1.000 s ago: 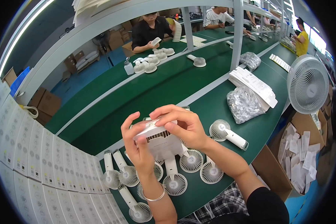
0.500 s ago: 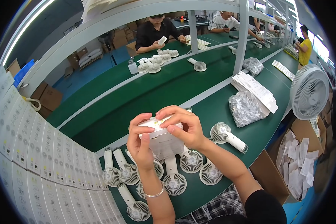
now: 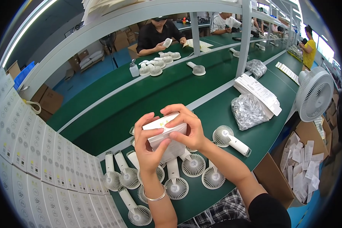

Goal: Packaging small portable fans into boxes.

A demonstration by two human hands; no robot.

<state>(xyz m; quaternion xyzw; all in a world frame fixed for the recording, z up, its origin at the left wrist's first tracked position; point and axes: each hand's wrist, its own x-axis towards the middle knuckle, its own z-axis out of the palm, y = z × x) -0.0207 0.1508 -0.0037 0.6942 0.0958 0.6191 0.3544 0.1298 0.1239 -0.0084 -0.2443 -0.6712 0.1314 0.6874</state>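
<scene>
A white box is held above the green table, its upper end clamped between the fingers of the left hand and the right hand; white handheld fans are laid out below

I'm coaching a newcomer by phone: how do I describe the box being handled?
Find the green table nearest the wearer, with white fans on it. Above them, the left hand and right hand hold one white box. Unlike the stacked boxes at left, it alone sits between two hands.
</scene>
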